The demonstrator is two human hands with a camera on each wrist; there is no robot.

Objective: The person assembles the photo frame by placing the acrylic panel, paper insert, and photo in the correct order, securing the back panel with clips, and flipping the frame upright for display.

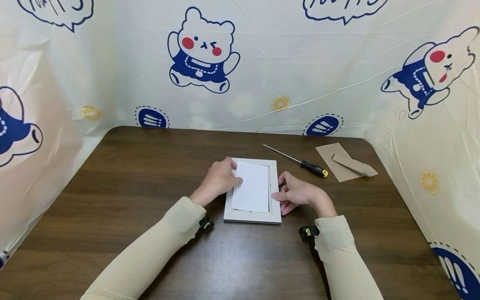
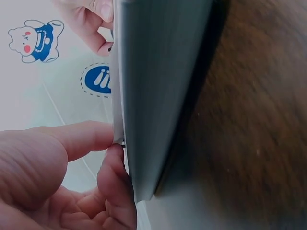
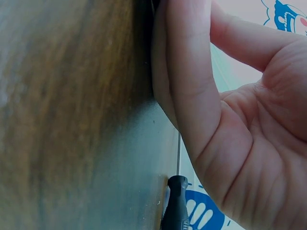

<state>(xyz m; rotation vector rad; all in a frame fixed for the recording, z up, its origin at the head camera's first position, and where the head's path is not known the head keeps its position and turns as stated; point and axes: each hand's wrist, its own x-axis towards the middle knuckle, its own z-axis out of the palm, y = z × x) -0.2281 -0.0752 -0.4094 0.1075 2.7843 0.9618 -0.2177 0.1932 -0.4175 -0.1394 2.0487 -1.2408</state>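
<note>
Nearest: person's cream sleeves [image 1: 150,250], small black camera [image 1: 206,223] at each wrist. Beyond, on brown bench [image 1: 112,200], white picture frame [image 1: 252,217] lying flat near middle; white paper [image 1: 252,189] over its opening, overlapping left border. Left hand [image 1: 219,179]: fingers pinching paper's left edge. Right hand [image 1: 301,192]: fingers gripping frame's right side, thumb on top. Farther right, screwdriver [image 1: 312,167], black handle; near it, two overlapping cardboard pieces [image 1: 330,154]. Behind, bear-print curtain [image 1: 258,79].

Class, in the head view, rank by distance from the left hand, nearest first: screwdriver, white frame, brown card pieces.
1. White frame, at the left hand
2. Screwdriver, to the frame's right
3. Brown card pieces, farthest right
</note>
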